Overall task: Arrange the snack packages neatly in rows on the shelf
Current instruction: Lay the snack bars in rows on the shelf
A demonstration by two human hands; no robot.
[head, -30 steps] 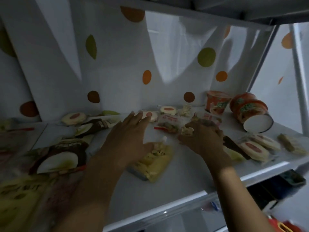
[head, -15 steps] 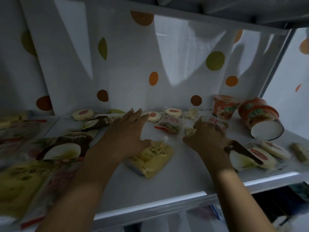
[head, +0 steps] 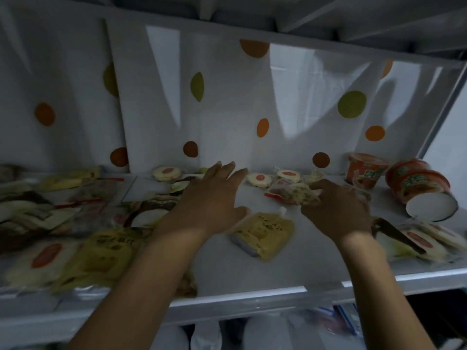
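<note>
Snack packages lie scattered on a white shelf (head: 290, 269). My left hand (head: 212, 198) stretches flat over the shelf's middle, fingers straight and pointing to the back wall, thumb beside a yellow spouted pouch (head: 265, 231). My right hand (head: 336, 208) has its fingers curled round a small clear snack packet (head: 293, 194) with a red edge. Round white packets with red centres (head: 260, 179) lie along the back wall. Yellow and brown packages (head: 101, 253) are heaped at the left.
Two orange noodle cups stand at the back right, one upright (head: 366, 168) and one tipped on its side (head: 422, 193). More flat packets (head: 424, 238) lie at the right front edge. A dotted white sheet (head: 227, 109) lines the back wall. A lower shelf holds bags.
My right hand has closed on the small clear packet and drawn it slightly forward. My left hand stays stretched over the shelf's middle. The view has shifted a little left.
</note>
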